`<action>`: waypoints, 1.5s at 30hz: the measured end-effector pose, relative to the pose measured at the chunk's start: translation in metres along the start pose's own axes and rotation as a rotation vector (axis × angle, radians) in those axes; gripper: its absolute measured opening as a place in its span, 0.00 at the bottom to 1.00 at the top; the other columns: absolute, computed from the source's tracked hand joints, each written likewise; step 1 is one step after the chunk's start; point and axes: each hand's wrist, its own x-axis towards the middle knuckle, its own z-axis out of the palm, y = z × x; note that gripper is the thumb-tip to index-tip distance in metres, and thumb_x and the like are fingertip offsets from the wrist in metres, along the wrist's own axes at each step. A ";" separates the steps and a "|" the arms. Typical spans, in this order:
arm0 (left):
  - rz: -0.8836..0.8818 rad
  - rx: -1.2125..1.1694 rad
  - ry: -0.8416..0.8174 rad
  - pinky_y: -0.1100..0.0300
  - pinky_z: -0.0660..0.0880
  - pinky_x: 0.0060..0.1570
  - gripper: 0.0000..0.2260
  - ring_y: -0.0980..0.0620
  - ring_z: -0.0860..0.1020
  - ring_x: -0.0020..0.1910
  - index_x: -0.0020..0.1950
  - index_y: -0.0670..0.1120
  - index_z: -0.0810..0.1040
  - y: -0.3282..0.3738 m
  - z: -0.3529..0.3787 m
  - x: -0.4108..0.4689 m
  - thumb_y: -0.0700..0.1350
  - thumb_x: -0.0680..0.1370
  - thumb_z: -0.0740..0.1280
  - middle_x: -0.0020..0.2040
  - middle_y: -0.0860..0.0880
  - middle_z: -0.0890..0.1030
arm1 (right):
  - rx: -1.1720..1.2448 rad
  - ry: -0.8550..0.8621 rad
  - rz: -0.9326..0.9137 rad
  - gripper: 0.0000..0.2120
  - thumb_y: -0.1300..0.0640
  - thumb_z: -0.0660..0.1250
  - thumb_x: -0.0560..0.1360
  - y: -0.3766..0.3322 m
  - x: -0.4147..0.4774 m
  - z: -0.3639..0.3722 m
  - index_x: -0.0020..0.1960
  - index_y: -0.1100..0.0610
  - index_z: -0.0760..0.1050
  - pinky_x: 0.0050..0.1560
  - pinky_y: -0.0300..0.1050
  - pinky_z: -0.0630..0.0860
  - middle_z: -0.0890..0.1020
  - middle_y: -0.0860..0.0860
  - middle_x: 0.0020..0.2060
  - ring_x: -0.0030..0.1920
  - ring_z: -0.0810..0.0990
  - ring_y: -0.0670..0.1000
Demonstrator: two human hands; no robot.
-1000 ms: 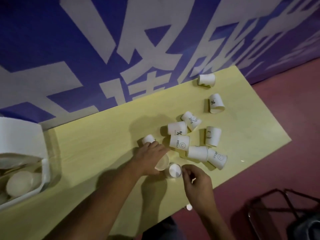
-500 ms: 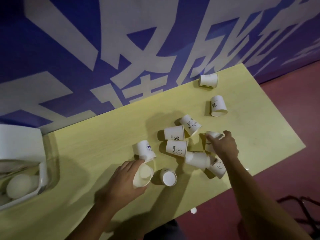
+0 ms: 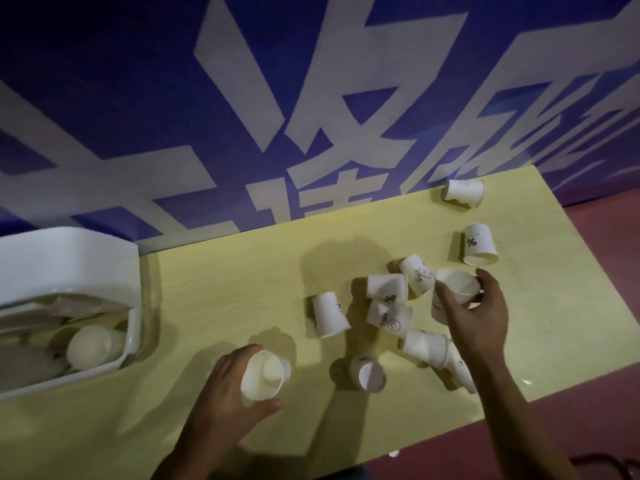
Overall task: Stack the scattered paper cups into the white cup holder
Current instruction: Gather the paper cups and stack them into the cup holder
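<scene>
Wall: blue wall point(image 3: 138, 98) with big white signs on it; it stands behind the table
Table: long yellow table point(image 3: 225, 271); the holder and the cups are on it
Floor: red floor point(image 3: 606, 271) to the right of the table
Holder: white cup holder point(image 3: 69, 258) at the left end of the table, well apart from the loose cups; stored cups point(image 3: 91, 348) lie inside it
Left hand: left hand point(image 3: 221, 403) near the front edge, between the holder and the pile; its fingers and thumb curl round a plain cup point(image 3: 261, 375); the mouth of that cup faces up
Right hand: right hand point(image 3: 481, 323) over the right side of the pile; its fingers wrap round the rim of an open cup point(image 3: 457, 287), mouth up
Pile: smiley cup point(image 3: 389, 315) lies on its side in the middle; drawing cup point(image 3: 417, 275) lies just behind it, close to the open cup; low cups point(image 3: 427, 348) lie partly under the right arm
Loose cups: lone cup point(image 3: 329, 315) lies just left of the pile; tipped cup point(image 3: 369, 374) shows its round bottom, near the front; percent cup point(image 3: 479, 244) lies behind the right hand; far cup point(image 3: 464, 192) lies by the wall
</scene>
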 end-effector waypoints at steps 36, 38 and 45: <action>-0.172 0.089 0.205 0.51 0.77 0.61 0.35 0.49 0.75 0.68 0.74 0.56 0.70 -0.208 -0.196 0.023 0.56 0.69 0.79 0.72 0.55 0.75 | 0.125 -0.578 -0.363 0.35 0.52 0.82 0.68 -0.194 -0.319 0.264 0.72 0.47 0.70 0.59 0.41 0.80 0.75 0.36 0.64 0.63 0.78 0.44; -0.204 0.077 0.188 0.50 0.78 0.60 0.37 0.50 0.76 0.68 0.74 0.60 0.69 -0.209 -0.193 0.027 0.56 0.68 0.80 0.71 0.57 0.76 | 0.122 -0.591 -0.374 0.36 0.51 0.82 0.68 -0.198 -0.322 0.271 0.72 0.48 0.70 0.60 0.42 0.80 0.75 0.40 0.65 0.63 0.78 0.44; -0.236 -0.141 0.104 0.53 0.76 0.60 0.51 0.53 0.76 0.66 0.79 0.60 0.54 -0.212 -0.199 0.024 0.58 0.64 0.82 0.69 0.56 0.76 | 0.067 -0.709 -0.602 0.36 0.50 0.82 0.67 -0.210 -0.336 0.306 0.71 0.50 0.71 0.59 0.38 0.78 0.75 0.38 0.64 0.63 0.77 0.42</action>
